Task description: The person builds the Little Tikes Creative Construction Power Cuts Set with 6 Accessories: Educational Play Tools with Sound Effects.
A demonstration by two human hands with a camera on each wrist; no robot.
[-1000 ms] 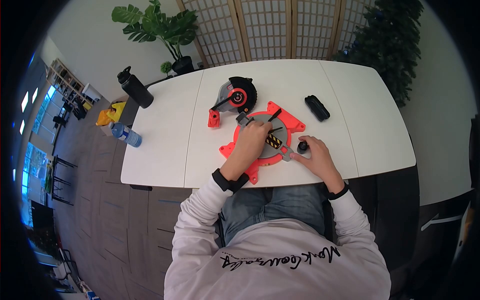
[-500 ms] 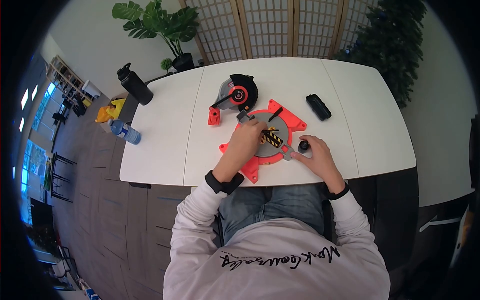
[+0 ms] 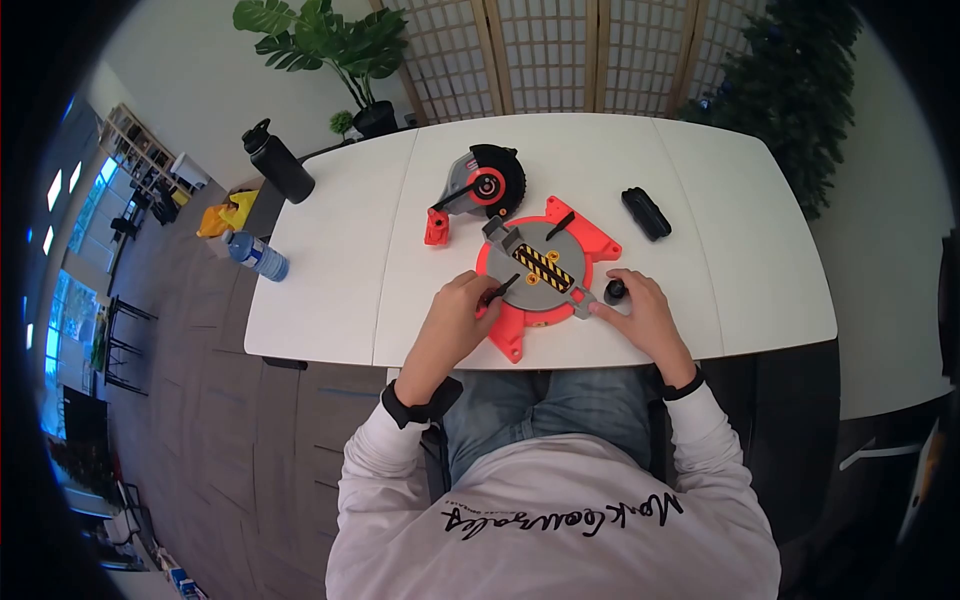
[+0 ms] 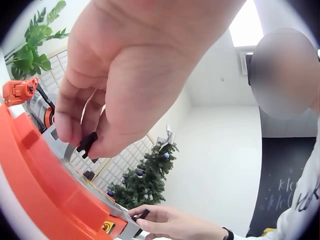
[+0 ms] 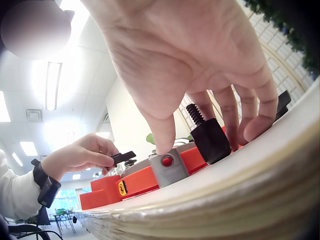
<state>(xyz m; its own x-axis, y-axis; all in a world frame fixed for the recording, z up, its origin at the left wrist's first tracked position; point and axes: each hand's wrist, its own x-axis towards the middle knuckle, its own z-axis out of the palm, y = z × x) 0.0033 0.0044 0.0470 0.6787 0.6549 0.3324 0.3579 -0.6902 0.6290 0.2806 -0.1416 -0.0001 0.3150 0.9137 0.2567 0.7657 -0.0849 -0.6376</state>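
My left hand (image 3: 456,318) pinches a small flat black piece (image 5: 124,158) between thumb and fingers, over the left rim of an orange toy saw base (image 3: 587,243). The base lies flat, with a grey round turntable (image 3: 532,297) and a grey bar bearing a black-and-yellow striped strip (image 3: 542,268). A second black piece (image 3: 560,226) lies on the turntable's far side. At the bar's near end (image 5: 168,176), my right hand (image 3: 645,318) rests its thumb on top. Its other fingers are loosely bent behind a black threaded knob (image 5: 211,142) standing screw-end up on the table.
Beyond the base lies a grey, black and orange toy saw head (image 3: 487,187). A black oblong item (image 3: 646,214) sits at the right. On the left are a black bottle (image 3: 278,166) and a clear water bottle (image 3: 258,256). The white table (image 3: 330,300) has its front edge near my body.
My left hand has drawn back from the turntable's middle toward the left and my body, the black piece in its fingers. The striped strip is now uncovered. My right hand has stayed in place.
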